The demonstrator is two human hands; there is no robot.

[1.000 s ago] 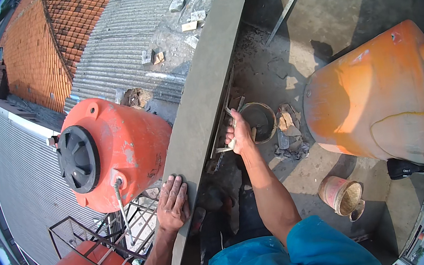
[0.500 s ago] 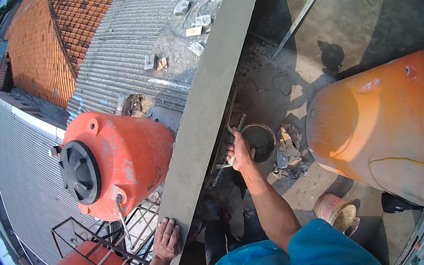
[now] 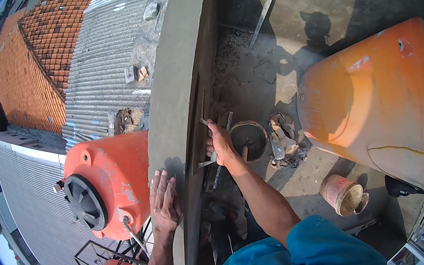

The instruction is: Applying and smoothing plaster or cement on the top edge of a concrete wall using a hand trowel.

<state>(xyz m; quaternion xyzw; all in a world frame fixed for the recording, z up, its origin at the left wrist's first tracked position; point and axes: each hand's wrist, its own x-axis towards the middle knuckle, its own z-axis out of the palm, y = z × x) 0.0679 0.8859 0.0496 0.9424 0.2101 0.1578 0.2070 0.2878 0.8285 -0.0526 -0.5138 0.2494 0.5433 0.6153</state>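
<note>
A smooth grey plastered wall [image 3: 171,68] runs from the far middle toward me. Over its flat top lies my left hand [image 3: 166,200], open, fingers stretched out and pointing away from me; whether the palm presses down I cannot tell. My right hand [image 3: 219,145] is closed around the handle of a plastering float [image 3: 205,163], held along the wall's inner side face. The hand hides most of the grip, and the float's long dark blade shows only in part. Just right of this hand stands a round bucket [image 3: 249,141] with dark grey mortar in it.
Torn paper [image 3: 283,139] lies beside the mortar bucket. A large orange tank [image 3: 374,105] rests at right, with a tipped, dirty bucket [image 3: 338,193] before it. A long straight bar [image 3: 270,4] is farther off. Beyond the wall are a red tank [image 3: 115,166] and roofs.
The view has turned, shifting the wall leftward. My left hand has moved farther forward along the wall top. My right hand still grips the float at the wall's inner face.
</note>
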